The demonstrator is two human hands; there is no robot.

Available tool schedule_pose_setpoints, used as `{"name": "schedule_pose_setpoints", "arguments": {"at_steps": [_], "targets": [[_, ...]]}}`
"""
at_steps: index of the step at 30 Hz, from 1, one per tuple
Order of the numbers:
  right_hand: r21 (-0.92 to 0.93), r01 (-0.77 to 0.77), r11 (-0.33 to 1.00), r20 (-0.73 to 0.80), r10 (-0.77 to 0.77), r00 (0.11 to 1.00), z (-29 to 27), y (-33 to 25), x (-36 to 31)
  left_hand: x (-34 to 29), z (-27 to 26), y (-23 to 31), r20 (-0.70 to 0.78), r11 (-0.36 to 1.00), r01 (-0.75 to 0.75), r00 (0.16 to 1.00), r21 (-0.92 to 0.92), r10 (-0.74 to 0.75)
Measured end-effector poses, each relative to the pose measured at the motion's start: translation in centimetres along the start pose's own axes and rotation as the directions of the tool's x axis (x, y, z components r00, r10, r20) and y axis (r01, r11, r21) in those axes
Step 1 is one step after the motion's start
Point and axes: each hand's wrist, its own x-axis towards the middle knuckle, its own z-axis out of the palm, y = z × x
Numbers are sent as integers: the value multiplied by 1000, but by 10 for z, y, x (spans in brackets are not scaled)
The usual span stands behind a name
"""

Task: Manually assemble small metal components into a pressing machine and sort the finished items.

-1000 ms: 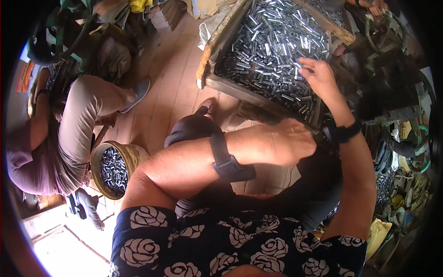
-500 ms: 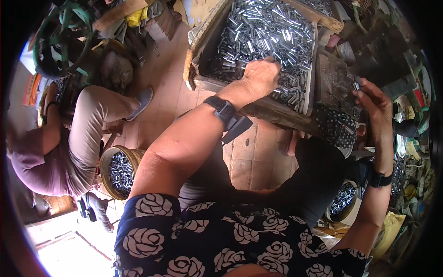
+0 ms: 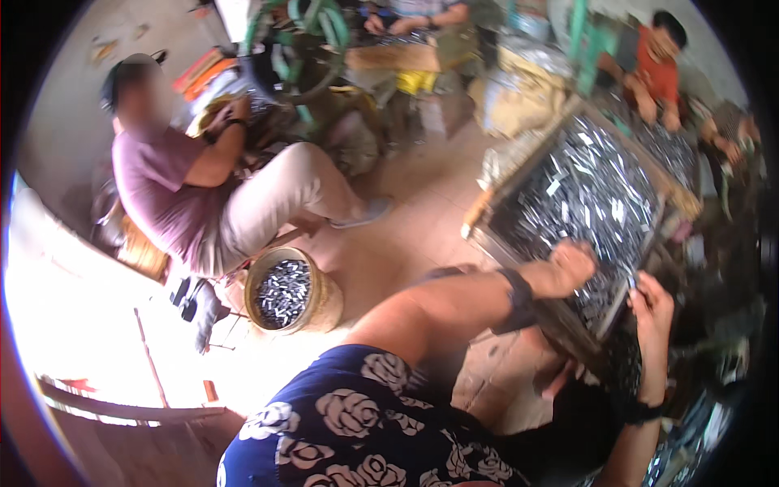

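Note:
A wooden tray (image 3: 479, 216) full of loose shiny metal tubes (image 3: 586, 191) lies ahead on the right. My left hand (image 3: 573, 268) is closed in a fist over the tubes near the tray's front side; what its fingers hold, if anything, is hidden. Beside the tray's right edge, my right hand (image 3: 652, 304) is raised. Its thumb and fingers pinch a small metal tube (image 3: 632, 281), partly covered by the fingertips and blurred.
A bucket (image 3: 326, 302) of short metal pieces stands on the tiled floor to the left, near a seated person (image 3: 162, 174) in a purple shirt. Past the tray, a person in red (image 3: 659, 77) works with both hands. Green metal frames (image 3: 296, 49) stand at the back.
The view has swung left, bringing more people and the bright doorway into sight. My right hand is now closer to the tray's edge. My left hand remains closed over the tubes.

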Motion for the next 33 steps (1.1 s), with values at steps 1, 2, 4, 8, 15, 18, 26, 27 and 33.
{"name": "schedule_pose_setpoints", "arguments": {"at_steps": [1,2,4,8,15,18,26,27,33], "targets": [[39,-40,998,11,40,999,12,-21,5,-4,5,-7,-70,998,52,996,-39,-54],[57,-112,992,-9,112,994,14,-33,3,-6,-8,-5,-48,986,39,998,-159,-48],[179,-79,981,-30,86,996,16,-36,2,-4,-28,-8,110,862,82,993,-500,-30],[550,-119,827,-26,159,987,47,-42,12,-5,-4,-29,-129,663,1,981,-748,-147],[531,-193,825,-12,235,972,76,-7,-8,-11,-39,-18,315,-295,270,942,-917,-117],[503,-169,847,-39,218,975,76,-8,-12,-18,-47,-18,340,-312,297,936,-902,-92],[520,-116,846,-126,210,969,70,1,-14,-23,-56,-14,371,-415,309,925,-856,-77],[520,-108,847,-132,204,970,70,2,-14,-23,-56,-14,357,-414,305,933,-858,-52],[471,-104,876,-127,184,975,65,10,-17,-25,-63,-9,337,-383,309,942,-870,-5]]}}
